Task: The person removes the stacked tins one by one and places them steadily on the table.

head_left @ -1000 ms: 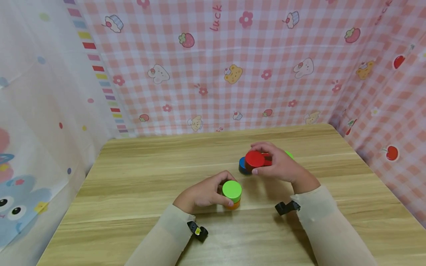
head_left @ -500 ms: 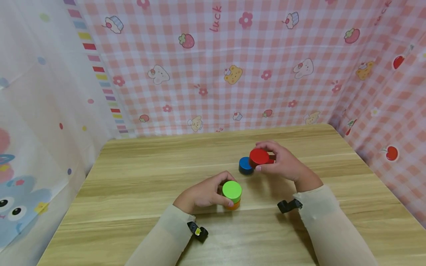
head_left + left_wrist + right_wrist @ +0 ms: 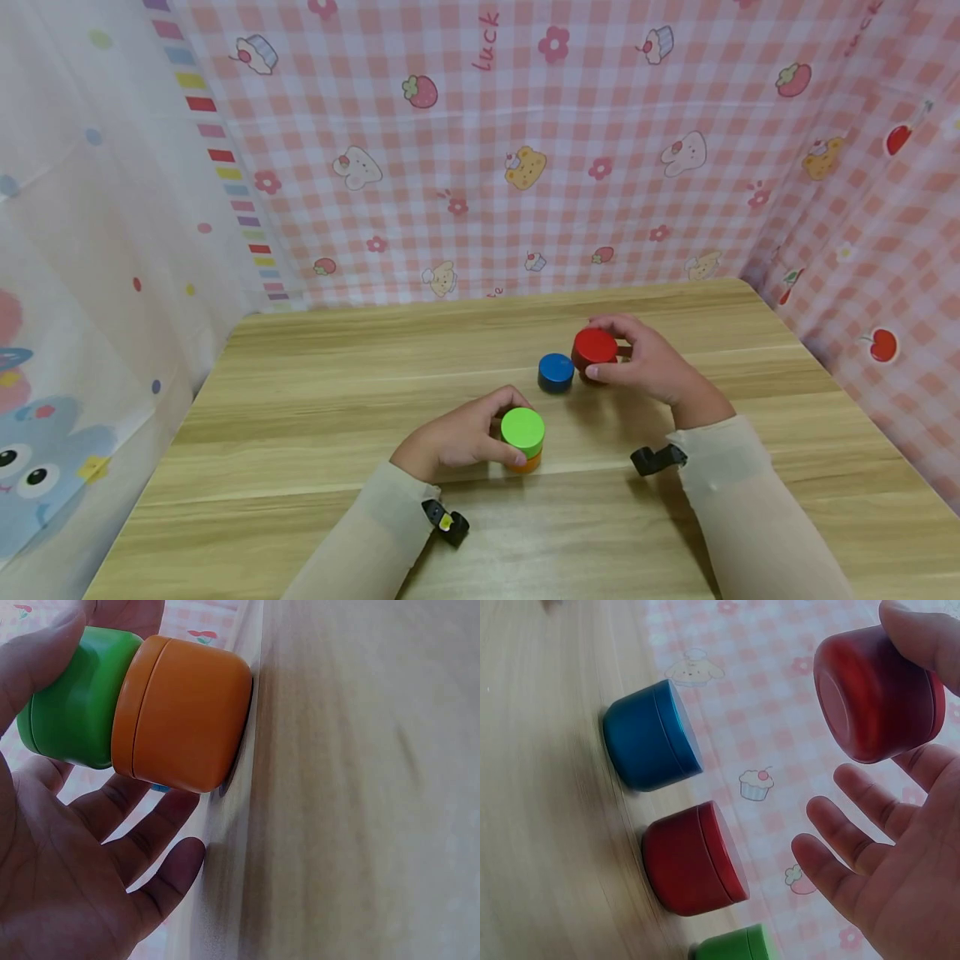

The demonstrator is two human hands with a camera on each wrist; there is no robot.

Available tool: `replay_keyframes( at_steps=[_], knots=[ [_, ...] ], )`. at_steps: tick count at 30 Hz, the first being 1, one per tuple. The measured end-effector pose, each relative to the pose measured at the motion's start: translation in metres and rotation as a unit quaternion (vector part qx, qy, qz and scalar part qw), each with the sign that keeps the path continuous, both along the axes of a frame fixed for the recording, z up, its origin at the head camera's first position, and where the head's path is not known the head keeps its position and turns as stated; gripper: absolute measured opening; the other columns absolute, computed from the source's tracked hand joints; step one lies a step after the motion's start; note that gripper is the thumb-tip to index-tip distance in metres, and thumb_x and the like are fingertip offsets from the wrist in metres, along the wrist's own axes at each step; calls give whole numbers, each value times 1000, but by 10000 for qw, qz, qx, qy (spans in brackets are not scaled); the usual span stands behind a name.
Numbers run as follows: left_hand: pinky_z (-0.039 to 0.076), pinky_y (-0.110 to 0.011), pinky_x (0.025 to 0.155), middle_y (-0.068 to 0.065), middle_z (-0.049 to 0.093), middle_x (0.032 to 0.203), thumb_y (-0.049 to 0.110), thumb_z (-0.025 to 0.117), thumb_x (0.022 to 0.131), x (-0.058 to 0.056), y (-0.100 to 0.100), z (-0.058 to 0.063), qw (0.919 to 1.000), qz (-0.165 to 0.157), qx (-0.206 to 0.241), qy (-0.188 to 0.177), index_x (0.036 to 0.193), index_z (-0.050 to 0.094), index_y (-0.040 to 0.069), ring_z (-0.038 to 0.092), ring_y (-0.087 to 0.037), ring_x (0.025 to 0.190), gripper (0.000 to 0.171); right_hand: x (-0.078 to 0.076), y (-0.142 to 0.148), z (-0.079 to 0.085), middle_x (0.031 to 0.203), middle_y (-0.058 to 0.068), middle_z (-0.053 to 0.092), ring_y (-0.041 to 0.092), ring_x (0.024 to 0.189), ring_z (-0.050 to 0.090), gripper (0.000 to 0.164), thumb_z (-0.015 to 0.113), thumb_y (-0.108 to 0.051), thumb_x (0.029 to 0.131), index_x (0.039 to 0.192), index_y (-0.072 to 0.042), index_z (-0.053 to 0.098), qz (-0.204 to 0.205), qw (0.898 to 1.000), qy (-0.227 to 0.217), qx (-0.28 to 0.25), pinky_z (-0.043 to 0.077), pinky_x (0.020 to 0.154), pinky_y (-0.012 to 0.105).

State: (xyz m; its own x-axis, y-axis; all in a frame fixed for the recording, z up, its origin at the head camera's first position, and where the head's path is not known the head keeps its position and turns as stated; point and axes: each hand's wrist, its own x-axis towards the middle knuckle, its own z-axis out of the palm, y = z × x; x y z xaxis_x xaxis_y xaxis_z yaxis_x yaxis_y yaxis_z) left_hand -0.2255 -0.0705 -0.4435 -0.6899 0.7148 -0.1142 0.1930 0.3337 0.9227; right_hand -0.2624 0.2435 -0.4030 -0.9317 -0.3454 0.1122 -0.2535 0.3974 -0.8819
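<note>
Thumb and finger of my left hand (image 3: 467, 435) pinch a green lidded tin (image 3: 522, 429), which sits on top of an orange tin (image 3: 184, 712). The orange tin stands on the table; the other left fingers are spread beside it. My right hand (image 3: 651, 367) pinches a red tin (image 3: 877, 694) in the air, its remaining fingers loosely extended. Below it in the right wrist view, a blue tin (image 3: 649, 739), a second red tin (image 3: 694, 859) and another green tin (image 3: 735, 946) stand in a row. In the head view the blue tin (image 3: 556, 373) shows fully, while my right hand hides the other green tin.
The wooden table (image 3: 337, 375) reaches back to a pink checked cloth (image 3: 465, 167). More patterned cloth hangs along the left and right sides. A black wrist camera (image 3: 446, 523) is strapped to the left sleeve, another camera (image 3: 658, 460) to the right.
My right hand has moved right and slightly back with the red tin, uncovering the blue tin. The green tin behind that hand has gone out of sight. My left hand has stayed put.
</note>
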Motion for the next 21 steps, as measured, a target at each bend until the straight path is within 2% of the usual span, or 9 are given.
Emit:
replay_keyframes(
  at_steps=[8,15,21],
  knots=[
    [44,-40,109,3,66,123,17,86,88,0,0,0,10000,6,-23,8,128,56,18,59,-16,115,50,-2,7,0,154,18,47,39,137,47,56,80,-13,92,140,-1,56,-225,9996,-142,66,46,108,52],
    [44,-41,109,3,66,124,18,86,89,0,-1,-1,10000,-2,-49,16,128,56,18,59,-16,116,50,-4,12,-1,154,18,48,41,133,51,56,80,-17,92,141,-4,56,-339,9991,-104,212,51,99,41],
    [44,-40,108,3,66,124,19,86,89,0,-1,0,9999,-41,-85,59,129,55,19,59,-17,115,50,-4,19,-2,148,18,53,38,131,51,57,80,-19,93,143,-5,55,-531,9981,-93,298,48,98,43]
  ],
)
